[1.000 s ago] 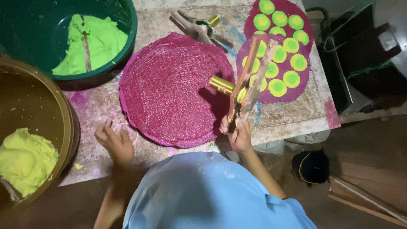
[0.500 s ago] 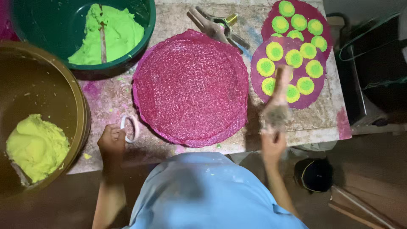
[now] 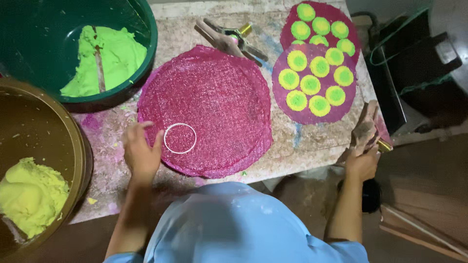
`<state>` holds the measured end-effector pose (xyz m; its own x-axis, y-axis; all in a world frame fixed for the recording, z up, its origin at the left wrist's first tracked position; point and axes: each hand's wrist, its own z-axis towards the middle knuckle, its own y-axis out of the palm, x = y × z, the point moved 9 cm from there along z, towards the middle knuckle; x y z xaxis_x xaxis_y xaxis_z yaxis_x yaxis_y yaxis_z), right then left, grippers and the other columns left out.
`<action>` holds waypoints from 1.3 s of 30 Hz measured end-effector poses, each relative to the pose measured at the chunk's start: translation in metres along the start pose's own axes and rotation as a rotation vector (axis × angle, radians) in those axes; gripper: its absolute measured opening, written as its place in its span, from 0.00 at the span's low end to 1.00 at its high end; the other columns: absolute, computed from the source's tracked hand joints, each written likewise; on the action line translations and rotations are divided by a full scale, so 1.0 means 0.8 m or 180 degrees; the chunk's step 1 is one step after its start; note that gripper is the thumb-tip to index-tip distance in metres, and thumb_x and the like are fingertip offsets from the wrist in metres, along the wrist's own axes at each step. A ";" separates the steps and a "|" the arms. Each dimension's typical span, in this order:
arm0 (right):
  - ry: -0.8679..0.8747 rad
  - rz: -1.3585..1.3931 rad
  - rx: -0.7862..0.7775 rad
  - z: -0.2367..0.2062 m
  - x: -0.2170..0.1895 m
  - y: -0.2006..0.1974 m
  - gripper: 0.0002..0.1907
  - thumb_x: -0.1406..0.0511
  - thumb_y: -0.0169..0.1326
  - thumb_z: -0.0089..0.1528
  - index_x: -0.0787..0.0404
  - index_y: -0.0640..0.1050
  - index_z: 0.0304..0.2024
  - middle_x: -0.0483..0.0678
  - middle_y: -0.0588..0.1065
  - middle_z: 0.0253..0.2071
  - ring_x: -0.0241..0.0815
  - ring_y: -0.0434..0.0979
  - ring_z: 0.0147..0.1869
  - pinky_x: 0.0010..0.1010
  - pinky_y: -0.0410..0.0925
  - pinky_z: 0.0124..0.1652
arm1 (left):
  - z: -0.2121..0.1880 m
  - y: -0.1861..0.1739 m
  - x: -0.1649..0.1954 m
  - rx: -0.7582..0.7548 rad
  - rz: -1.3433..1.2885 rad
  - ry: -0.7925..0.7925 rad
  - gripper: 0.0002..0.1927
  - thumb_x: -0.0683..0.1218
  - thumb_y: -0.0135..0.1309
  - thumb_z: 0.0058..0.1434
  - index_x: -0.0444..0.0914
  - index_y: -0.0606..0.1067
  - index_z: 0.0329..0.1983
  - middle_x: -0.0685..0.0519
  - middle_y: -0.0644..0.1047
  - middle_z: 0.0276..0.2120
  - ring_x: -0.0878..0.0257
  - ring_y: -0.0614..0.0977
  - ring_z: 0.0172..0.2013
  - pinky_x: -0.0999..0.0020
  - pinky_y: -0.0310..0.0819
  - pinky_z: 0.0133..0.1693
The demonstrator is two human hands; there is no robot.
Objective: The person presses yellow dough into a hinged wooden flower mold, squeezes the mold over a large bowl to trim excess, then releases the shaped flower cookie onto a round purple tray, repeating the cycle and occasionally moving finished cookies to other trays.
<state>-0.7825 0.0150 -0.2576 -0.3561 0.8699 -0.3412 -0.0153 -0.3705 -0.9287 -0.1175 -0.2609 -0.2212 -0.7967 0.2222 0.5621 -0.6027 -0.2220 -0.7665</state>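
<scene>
So the big round magenta mesh mat sat in the middle of the stained stone counter, and everything else is easiest to place off that. A thin white ring lay flat on the mat's near-left part, just inside its edge. The left hand was right at that edge, fingers loosely curled and spread, thumb and fingertips just beside the ring or maybe barely touching it, honestly hard to tell from this angle. It wasn't clamped on anything.

The right hand was off past the mat's right side, at the near edge of the counter, closed around a wooden press tool with a brass end. The tool was smeared pink and pointed up and away from the person.

Right of the mat were two smaller magenta mats with yellow-and-green dough discs, the nearer one overlapping the farther. Just beyond the mat's far edge lay another wood-and-brass press. To the mat's far left stood a dark green plastic tub with bright green dough and a stick stuck in it, and near-left of that a brown tub holding yellow-green dough.
</scene>
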 end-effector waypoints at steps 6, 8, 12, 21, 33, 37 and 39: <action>-0.1396 0.0236 0.0988 0.006 -0.153 -0.042 0.50 0.58 0.70 0.57 0.75 0.63 0.73 0.72 0.60 0.68 0.69 0.57 0.69 0.56 0.55 0.62 | -0.024 0.076 -0.072 -0.0848 -0.3162 -0.1722 0.24 0.43 0.54 0.69 0.35 0.64 0.66 0.47 0.77 0.57 0.55 0.79 0.55 0.58 0.75 0.55; -0.1873 0.0230 0.0668 -0.001 -0.254 -0.016 0.40 0.60 0.71 0.61 0.64 0.71 0.71 0.63 0.65 0.67 0.64 0.59 0.71 0.57 0.51 0.66 | -0.045 0.097 -0.065 -0.1157 -0.3606 -0.2243 0.27 0.40 0.48 0.64 0.40 0.62 0.67 0.51 0.75 0.57 0.59 0.79 0.52 0.57 0.79 0.47; -0.3190 0.1986 -0.0349 -0.076 -0.489 0.024 0.34 0.62 0.66 0.60 0.68 0.70 0.65 0.67 0.66 0.64 0.67 0.64 0.69 0.49 0.59 0.68 | -0.030 0.085 -0.035 -0.0786 -0.3993 -0.1743 0.25 0.37 0.48 0.67 0.34 0.63 0.68 0.48 0.77 0.56 0.57 0.80 0.53 0.61 0.79 0.52; -0.2933 -0.0022 -0.1935 -0.120 -0.679 0.100 0.49 0.46 0.70 0.51 0.67 0.66 0.63 0.64 0.75 0.55 0.63 0.75 0.59 0.50 0.68 0.56 | 0.011 0.054 -0.025 -0.0464 -0.2910 -0.1206 0.24 0.39 0.53 0.66 0.33 0.68 0.65 0.47 0.78 0.56 0.60 0.79 0.55 0.64 0.69 0.59; -0.3441 0.1574 -0.2035 -0.008 -0.578 0.067 0.34 0.60 0.68 0.63 0.76 0.69 0.62 0.64 0.75 0.53 0.53 0.77 0.54 0.39 0.71 0.47 | 0.037 0.032 -0.047 -0.0157 -0.0445 -0.1190 0.44 0.57 0.63 0.63 0.34 0.56 0.73 0.36 0.63 0.66 0.42 0.66 0.65 0.50 0.61 0.63; -0.1994 0.1840 -0.3989 -0.066 -0.500 0.112 0.20 0.60 0.48 0.69 0.68 0.74 0.56 0.53 0.78 0.42 0.43 0.79 0.40 0.36 0.73 0.38 | 0.060 0.019 0.023 -0.0357 -0.0882 -0.0116 0.52 0.63 0.64 0.52 0.37 0.55 0.73 0.41 0.60 0.69 0.44 0.61 0.70 0.46 0.50 0.68; -0.2488 0.2358 -0.5303 -0.156 -0.483 0.095 0.28 0.50 0.47 0.68 0.67 0.73 0.57 0.53 0.77 0.44 0.42 0.78 0.44 0.36 0.73 0.41 | 0.080 0.021 0.035 -0.0595 -0.2618 -0.0287 0.52 0.65 0.60 0.57 0.37 0.53 0.75 0.42 0.58 0.72 0.46 0.58 0.72 0.46 0.47 0.71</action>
<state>-0.5294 -0.3086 -0.2143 -0.1479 0.2375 -0.9601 0.8709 0.4913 -0.0126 -0.1532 -0.3192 -0.1986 -0.1133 0.1658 0.9796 -0.9807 0.1396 -0.1370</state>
